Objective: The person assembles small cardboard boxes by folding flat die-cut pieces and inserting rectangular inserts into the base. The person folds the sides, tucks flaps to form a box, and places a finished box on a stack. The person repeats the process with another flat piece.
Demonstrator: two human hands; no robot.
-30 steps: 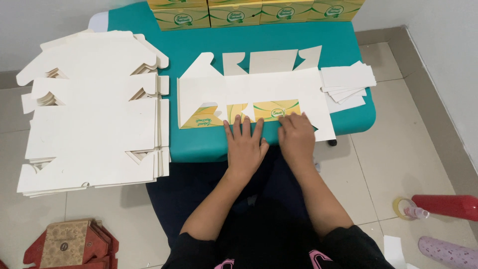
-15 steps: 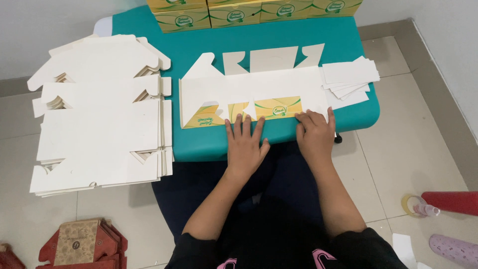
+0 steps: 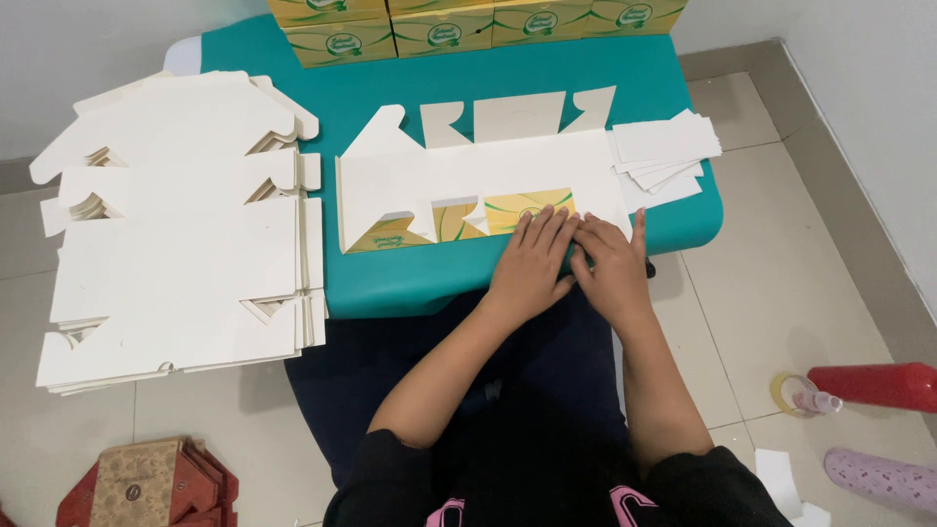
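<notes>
A flat box blank [image 3: 478,181] lies on the teal table [image 3: 547,83], white inner side up. Its near flaps are folded over and show green-and-yellow print (three printed patches, the rightmost the widest). The far edge carries cut tabs, one pointed at the left, others notched. Its long axis runs left to right across the table, parallel to the near edge, with the tabs pointing away from the person.

The left hand [image 3: 532,263] lies flat, fingers straight and close together, pressing the rightmost printed flap. The right hand [image 3: 613,268] lies flat just beside it, touching it, fingers spread a little on the blank's near right corner. Neither hand grips anything.

A stack of blanks [image 3: 176,254] sits left of the table, small white cards [image 3: 664,151] at its right end, and printed boxes [image 3: 468,24] along its far side.
</notes>
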